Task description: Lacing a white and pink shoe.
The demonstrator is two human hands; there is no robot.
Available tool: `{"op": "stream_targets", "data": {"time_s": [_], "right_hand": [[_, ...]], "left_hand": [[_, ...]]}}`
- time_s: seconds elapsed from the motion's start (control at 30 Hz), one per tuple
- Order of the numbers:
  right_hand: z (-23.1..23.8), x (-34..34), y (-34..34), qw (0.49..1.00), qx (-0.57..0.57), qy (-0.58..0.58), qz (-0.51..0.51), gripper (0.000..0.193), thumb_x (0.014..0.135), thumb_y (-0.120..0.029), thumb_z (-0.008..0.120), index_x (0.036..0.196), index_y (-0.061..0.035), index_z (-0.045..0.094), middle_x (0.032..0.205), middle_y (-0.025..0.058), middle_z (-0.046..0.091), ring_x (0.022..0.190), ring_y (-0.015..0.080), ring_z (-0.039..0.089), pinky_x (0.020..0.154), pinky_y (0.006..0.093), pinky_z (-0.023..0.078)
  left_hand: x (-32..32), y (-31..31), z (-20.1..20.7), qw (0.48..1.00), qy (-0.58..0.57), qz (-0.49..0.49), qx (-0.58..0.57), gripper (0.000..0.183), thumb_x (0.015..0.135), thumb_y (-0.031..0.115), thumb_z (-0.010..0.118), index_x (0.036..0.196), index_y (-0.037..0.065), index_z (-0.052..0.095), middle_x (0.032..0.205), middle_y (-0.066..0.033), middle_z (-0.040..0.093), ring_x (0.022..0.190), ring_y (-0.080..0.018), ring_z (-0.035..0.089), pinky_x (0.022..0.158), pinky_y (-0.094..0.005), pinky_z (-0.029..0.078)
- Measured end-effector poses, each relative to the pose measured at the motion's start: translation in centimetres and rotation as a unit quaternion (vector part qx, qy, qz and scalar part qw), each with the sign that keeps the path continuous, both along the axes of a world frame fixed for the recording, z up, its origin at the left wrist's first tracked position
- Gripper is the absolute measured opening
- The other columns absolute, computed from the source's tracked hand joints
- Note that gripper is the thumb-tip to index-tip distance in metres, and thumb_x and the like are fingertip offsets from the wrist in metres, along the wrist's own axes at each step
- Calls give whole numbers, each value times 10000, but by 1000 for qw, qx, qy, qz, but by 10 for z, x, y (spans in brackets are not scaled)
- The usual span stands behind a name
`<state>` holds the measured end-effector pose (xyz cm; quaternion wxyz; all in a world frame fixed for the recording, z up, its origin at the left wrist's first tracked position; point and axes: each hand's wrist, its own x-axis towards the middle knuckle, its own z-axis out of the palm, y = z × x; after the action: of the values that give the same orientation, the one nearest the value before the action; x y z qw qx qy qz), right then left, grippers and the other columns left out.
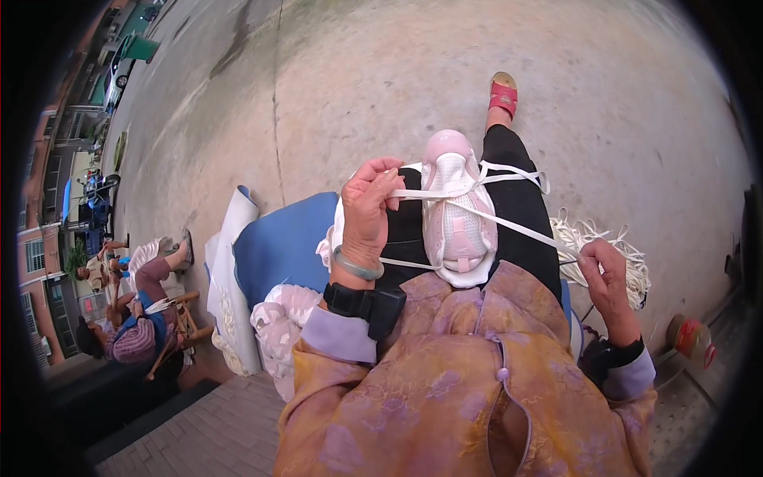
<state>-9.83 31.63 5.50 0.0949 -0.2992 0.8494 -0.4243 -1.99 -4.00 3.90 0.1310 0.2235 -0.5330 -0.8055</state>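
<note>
A pink and white sneaker (459, 230) lies across my lap with its rounded pink end pointing away from me. A flat white shoelace (524, 230) crosses over it, with a loop lying to its right. My left hand (369, 203) is closed, pinching the lace's strands just left of the shoe. Over on the right, my right hand (608, 278) pinches the lace's far end, so that strand runs straight from the shoe. A thin dark item shows by the right fingertips, too small to name.
A bundle of white laces (616, 258) is beside my right leg. Left of me are a blue sheet (290, 242) and several pink and white shoes (282, 326). A clear container with a red rim (690, 340) stands at right. Other people (143, 326) sit at far left.
</note>
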Motion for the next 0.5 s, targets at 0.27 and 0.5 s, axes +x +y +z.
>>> {"op": "stream_targets", "data": {"time_s": [0.27, 0.5], "right_hand": [[-7, -7, 4, 999, 33, -34, -25, 83, 805, -51, 559, 743, -10, 523, 614, 58, 480, 558, 176, 447, 523, 292, 341], [-23, -17, 77, 989, 26, -78, -122, 128, 846, -76, 545, 747, -4, 506, 608, 7, 439, 582, 93, 395, 525, 246, 320]], "left_hand": [[4, 1, 4, 999, -2, 29, -27, 200, 837, 84, 563, 1005, -26, 559, 713, -54, 604, 557, -54, 467, 726, -203, 455], [-4, 19, -10, 999, 4, -33, -7, 236, 836, 91, 556, 1037, -31, 540, 796, -48, 624, 646, -77, 510, 667, -211, 419]]}}
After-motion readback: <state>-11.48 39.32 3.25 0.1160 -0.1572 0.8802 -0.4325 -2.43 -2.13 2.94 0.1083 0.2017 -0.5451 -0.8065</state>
